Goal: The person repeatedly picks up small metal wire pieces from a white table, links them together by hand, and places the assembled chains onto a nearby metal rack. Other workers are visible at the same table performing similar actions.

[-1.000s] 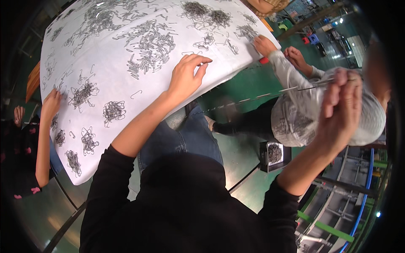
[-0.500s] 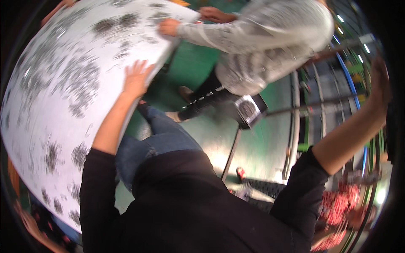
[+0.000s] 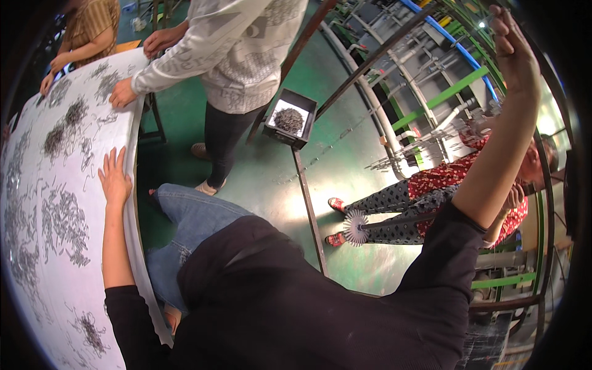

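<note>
My left hand (image 3: 116,177) lies flat near the edge of a white-covered table (image 3: 92,213), fingers spread and nothing in them. Small dark bent pieces, like wire hooks (image 3: 65,225), are scattered over the surface in loose clusters. A denser pile (image 3: 75,111) lies beyond my fingers. My right hand (image 3: 517,55) is raised far out to the right, away from the table. Its fingers are loosely bent and apart, and I see nothing in them.
A co-worker in a grey printed sweater (image 3: 240,55) handles pieces at the table. Another in brown (image 3: 92,28) stands beyond. A black bin (image 3: 290,117) holds dark pieces. Near a person in red (image 3: 441,176) is a white fringed disc (image 3: 356,228). Metal bars and pipes (image 3: 376,111) run behind.
The view has swung to the right and sharpened. Table and co-worker now appear further left, and the person in red shows more fully. My left hand still rests on the table; my right is raised higher.
</note>
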The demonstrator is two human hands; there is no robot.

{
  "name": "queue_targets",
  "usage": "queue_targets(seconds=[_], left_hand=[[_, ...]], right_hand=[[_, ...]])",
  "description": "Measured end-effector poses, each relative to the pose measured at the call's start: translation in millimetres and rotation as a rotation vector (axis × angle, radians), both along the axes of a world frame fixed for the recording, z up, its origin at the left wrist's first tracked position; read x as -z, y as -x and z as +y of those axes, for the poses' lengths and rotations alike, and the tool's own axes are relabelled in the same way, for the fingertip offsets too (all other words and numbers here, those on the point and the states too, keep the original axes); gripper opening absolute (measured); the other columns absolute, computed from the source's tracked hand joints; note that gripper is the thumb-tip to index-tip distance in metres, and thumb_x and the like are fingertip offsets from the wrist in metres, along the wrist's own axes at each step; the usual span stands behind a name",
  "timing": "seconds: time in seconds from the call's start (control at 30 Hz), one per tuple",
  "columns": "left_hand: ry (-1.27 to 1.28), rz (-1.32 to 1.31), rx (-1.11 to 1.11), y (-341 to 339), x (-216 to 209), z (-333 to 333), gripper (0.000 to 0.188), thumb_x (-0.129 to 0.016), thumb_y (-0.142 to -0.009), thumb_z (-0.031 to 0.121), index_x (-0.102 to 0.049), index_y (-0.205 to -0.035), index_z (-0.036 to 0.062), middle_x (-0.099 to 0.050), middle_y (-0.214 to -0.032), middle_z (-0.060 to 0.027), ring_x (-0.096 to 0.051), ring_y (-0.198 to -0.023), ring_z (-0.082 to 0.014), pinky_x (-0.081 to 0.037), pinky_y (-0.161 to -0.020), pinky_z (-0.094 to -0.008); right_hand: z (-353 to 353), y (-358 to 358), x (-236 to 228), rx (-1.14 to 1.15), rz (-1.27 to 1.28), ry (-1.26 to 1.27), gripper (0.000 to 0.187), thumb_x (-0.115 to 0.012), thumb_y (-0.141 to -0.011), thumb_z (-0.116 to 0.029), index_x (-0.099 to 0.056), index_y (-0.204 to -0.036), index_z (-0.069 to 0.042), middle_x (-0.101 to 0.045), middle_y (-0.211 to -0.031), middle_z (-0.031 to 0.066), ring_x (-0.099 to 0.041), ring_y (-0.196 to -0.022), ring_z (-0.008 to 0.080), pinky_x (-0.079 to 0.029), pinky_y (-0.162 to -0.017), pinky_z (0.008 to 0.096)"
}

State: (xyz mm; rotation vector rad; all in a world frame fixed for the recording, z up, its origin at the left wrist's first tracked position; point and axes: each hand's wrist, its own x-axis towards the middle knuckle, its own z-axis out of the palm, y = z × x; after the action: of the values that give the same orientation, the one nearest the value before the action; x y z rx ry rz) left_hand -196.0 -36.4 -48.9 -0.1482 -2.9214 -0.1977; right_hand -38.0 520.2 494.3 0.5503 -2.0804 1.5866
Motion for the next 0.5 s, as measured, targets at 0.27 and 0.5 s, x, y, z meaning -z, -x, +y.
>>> queue_targets(seconds=[0.27, 0.5], left_hand=[[-0.027, -0.012, 0.000, 7.5, 8.9, -5.3, 0.089, -0.063, -0.072, -0.005, -0.029, -0.148, 0.0280, -0.025, -0.155, -0.0039, -0.021, -0.143, -0.0313, -0.021, -0.112, -0.0585], [-0.016, -0.002, 0.044, 8.1, 7.2, -8.8, 0.086, -0.061, -0.076, -0.004, -0.028, -0.148, 0.0289, -0.024, -0.155, -0.0037, -0.021, -0.143, -0.0306, -0.020, -0.111, -0.0604]], right_hand=[[124.2, -61.0, 0.8, 0.270, 0.070, 0.052, 0.038, -0.052, -0.097, -0.009, -0.047, -0.131, 0.006, -0.057, -0.119, 0.0112, -0.056, -0.087, 0.0103, -0.049, -0.064, 0.0161], [112.4, -108.1, 14.0, 0.590, 0.226, 0.154, 0.011, -0.054, -0.095, -0.004, -0.057, -0.104, 0.000, -0.062, -0.086, 0.0044, -0.061, -0.066, 0.0063, -0.052, -0.051, 0.0135]])
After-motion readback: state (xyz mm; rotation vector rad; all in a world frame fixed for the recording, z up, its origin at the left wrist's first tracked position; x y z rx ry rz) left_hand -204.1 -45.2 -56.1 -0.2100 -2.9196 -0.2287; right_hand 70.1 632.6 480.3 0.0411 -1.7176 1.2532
